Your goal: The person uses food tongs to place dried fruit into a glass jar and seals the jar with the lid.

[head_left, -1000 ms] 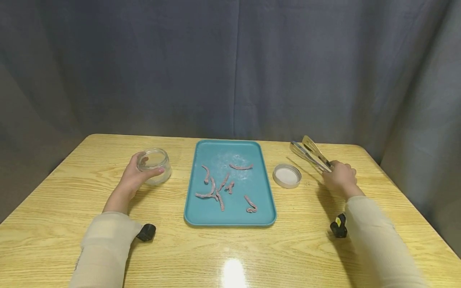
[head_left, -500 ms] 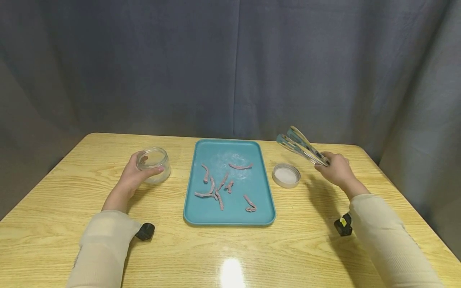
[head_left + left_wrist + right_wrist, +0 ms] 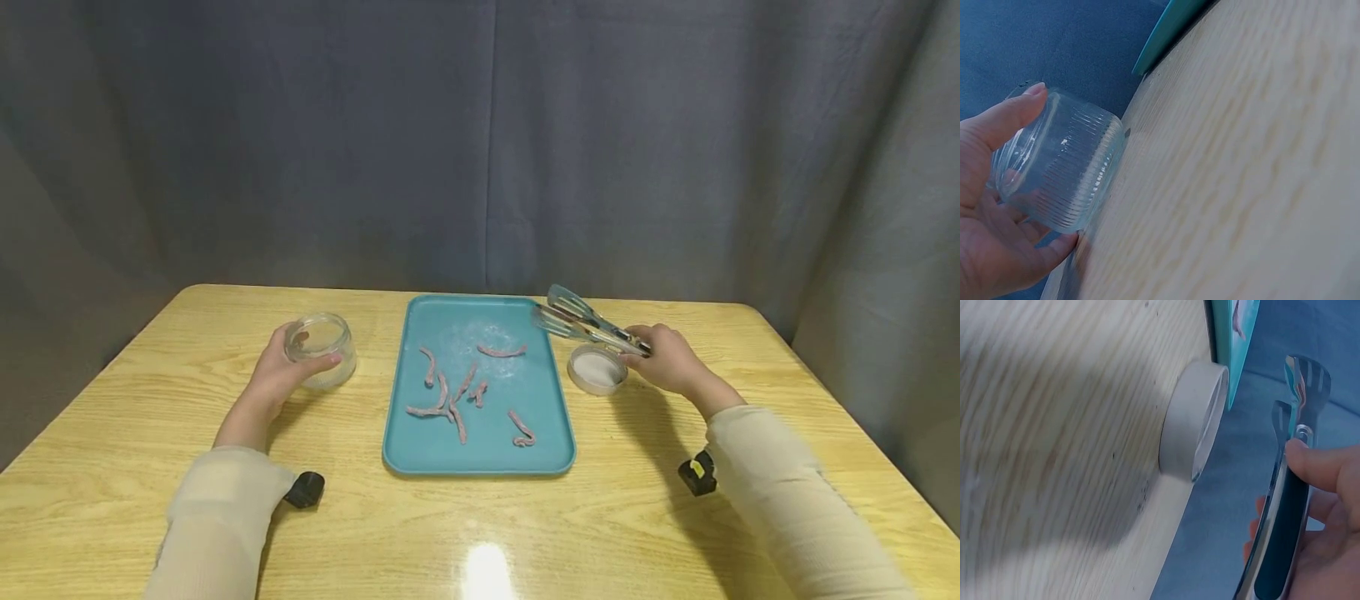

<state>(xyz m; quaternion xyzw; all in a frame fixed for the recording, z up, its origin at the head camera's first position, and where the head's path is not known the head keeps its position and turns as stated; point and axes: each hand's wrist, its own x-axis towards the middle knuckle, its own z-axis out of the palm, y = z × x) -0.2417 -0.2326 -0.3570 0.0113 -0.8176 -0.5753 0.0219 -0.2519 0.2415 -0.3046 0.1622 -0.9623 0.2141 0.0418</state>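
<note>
My left hand point(image 3: 273, 367) holds a clear glass jar point(image 3: 337, 371) by its side at the left of the table. In the left wrist view the thumb and fingers curl around the ribbed glass jar point(image 3: 1075, 156), whose mouth is uncovered. Metal tongs point(image 3: 596, 329) are gripped in my right hand point(image 3: 667, 358), raised over the table right of the tray. Their slotted ends are spread apart and reach over the tray's far right corner. A dark handle inlay shows on the tongs point(image 3: 1285, 531) in the right wrist view.
A blue tray point(image 3: 480, 462) lies mid-table, bearing several thin pinkish strips point(image 3: 502, 352) and white powder. Right of it, below the tongs, a round pale lid point(image 3: 597, 379) lies hollow side up. A grey curtain point(image 3: 375, 150) hangs behind the wooden table point(image 3: 375, 533).
My right hand has lifted the tongs from the right side and carried them left, towards the tray and over the lid. The left hand and jar have stayed in place.
</note>
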